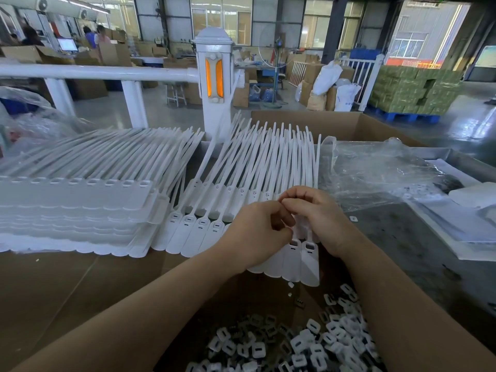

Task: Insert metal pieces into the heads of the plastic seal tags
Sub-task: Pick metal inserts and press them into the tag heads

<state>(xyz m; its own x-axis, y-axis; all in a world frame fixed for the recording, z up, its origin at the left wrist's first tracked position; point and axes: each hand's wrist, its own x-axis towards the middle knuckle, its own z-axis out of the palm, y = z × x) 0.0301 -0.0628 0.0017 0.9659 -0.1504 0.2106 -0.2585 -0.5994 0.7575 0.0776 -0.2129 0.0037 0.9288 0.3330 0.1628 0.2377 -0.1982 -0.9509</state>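
No text, label, brand or number can be read anywhere. The white woven sack (346, 99) on the floor has a small blue print, and the red banner (413, 64) at the far building has marks, but both are too blurred to read.

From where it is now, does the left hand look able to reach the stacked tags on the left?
Probably yes. The left hand sits over the fanned row of tags, and the stack of tags lies just beyond with nothing standing between. Its fingers look curled, perhaps on a small piece.
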